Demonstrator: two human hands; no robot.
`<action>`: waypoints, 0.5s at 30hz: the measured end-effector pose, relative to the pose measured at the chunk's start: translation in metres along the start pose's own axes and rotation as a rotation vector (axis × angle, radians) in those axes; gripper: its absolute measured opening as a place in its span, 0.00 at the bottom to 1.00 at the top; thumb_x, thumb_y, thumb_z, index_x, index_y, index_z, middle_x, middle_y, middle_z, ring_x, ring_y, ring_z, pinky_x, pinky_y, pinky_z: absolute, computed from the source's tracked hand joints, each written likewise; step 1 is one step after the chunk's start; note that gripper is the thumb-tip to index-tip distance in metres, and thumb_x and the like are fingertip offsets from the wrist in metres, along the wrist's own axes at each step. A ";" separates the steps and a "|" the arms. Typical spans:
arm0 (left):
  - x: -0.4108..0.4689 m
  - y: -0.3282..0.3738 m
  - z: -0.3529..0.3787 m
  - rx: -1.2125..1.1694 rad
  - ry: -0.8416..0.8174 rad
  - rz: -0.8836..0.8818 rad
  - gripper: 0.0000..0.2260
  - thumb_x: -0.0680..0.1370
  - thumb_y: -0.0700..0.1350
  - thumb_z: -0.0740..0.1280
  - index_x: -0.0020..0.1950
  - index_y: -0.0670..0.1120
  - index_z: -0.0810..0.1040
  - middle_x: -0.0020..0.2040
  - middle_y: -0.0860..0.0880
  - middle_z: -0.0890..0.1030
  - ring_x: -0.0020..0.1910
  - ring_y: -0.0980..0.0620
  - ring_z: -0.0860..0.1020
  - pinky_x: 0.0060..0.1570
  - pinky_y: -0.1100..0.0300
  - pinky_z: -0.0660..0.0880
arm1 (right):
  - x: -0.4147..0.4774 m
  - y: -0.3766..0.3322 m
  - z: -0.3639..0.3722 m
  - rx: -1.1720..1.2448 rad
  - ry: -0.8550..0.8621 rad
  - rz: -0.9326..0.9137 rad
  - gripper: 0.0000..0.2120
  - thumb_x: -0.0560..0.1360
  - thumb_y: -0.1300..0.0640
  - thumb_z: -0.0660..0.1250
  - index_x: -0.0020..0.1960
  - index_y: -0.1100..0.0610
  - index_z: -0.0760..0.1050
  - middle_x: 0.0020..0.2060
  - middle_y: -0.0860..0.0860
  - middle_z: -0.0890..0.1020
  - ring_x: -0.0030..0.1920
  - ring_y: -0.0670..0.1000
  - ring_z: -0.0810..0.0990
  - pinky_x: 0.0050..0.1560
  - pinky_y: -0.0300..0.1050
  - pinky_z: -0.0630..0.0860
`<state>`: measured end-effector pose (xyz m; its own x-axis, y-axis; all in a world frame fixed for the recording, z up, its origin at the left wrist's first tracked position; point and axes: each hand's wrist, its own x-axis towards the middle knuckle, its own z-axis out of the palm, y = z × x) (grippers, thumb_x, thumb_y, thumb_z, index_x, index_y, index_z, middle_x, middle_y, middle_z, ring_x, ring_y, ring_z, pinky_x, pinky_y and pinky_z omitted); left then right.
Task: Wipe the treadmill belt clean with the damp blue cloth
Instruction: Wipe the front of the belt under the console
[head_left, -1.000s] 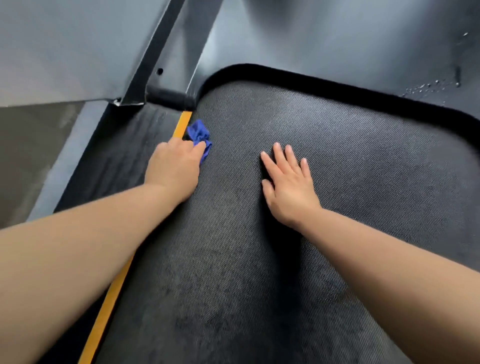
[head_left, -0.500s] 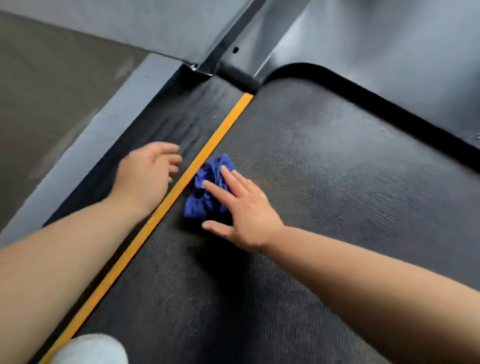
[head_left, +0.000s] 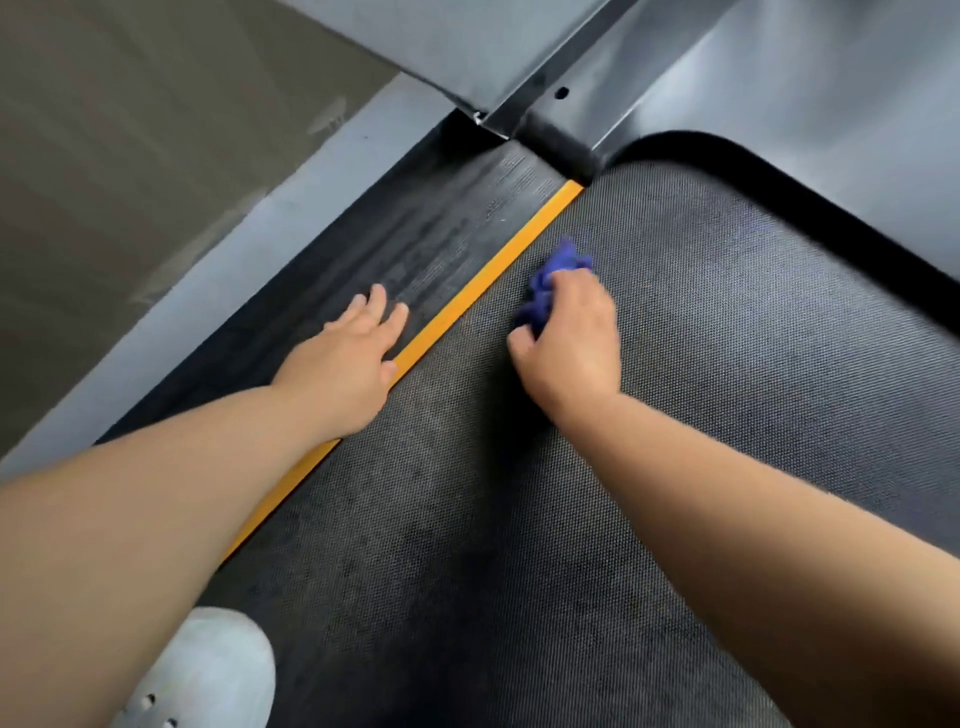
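The black textured treadmill belt (head_left: 701, 415) fills the middle and right of the head view. A crumpled blue cloth (head_left: 550, 283) lies on the belt near its left edge, by the yellow stripe (head_left: 498, 270). My right hand (head_left: 569, 348) is closed over the cloth and presses it onto the belt; only the cloth's far part shows beyond my fingers. My left hand (head_left: 348, 358) rests flat with fingers spread on the ribbed black side rail (head_left: 415, 244), left of the yellow stripe, holding nothing.
A grey motor cover (head_left: 805, 83) and a dark upright strut (head_left: 550, 78) rise at the belt's far end. A grey frame edge (head_left: 249, 234) and brown floor (head_left: 130, 130) lie to the left. A white shoe (head_left: 202, 675) stands at the bottom left.
The cloth passed from my left hand to my right. My right hand closed on it and pushed it forward along the belt. My left hand settled flat on the side rail.
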<state>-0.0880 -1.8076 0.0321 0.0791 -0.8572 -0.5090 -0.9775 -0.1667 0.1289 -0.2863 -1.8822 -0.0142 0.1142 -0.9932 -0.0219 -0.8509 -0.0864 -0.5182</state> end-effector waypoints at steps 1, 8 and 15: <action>0.000 0.000 -0.001 0.022 -0.009 0.010 0.26 0.83 0.46 0.53 0.78 0.51 0.45 0.78 0.51 0.38 0.77 0.51 0.42 0.73 0.50 0.54 | -0.016 -0.010 0.008 0.001 -0.068 -0.113 0.20 0.66 0.51 0.66 0.56 0.58 0.72 0.56 0.54 0.74 0.56 0.57 0.72 0.59 0.51 0.70; 0.004 -0.005 -0.016 0.198 -0.125 0.057 0.31 0.82 0.45 0.57 0.78 0.50 0.40 0.77 0.49 0.36 0.77 0.51 0.41 0.70 0.51 0.59 | -0.033 0.001 0.016 -0.071 -0.305 -0.644 0.20 0.65 0.47 0.59 0.52 0.56 0.77 0.54 0.53 0.79 0.53 0.59 0.77 0.51 0.52 0.75; 0.008 -0.002 -0.014 0.268 -0.123 0.068 0.34 0.81 0.43 0.60 0.77 0.49 0.40 0.77 0.45 0.36 0.77 0.48 0.42 0.68 0.51 0.64 | 0.005 0.011 0.007 -0.074 -0.030 -0.057 0.22 0.65 0.49 0.62 0.57 0.57 0.75 0.59 0.55 0.75 0.60 0.59 0.73 0.62 0.50 0.69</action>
<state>-0.0830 -1.8206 0.0397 0.0038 -0.7936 -0.6084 -0.9978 0.0375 -0.0552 -0.2918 -1.8872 -0.0257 0.1775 -0.9839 -0.0207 -0.8781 -0.1488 -0.4548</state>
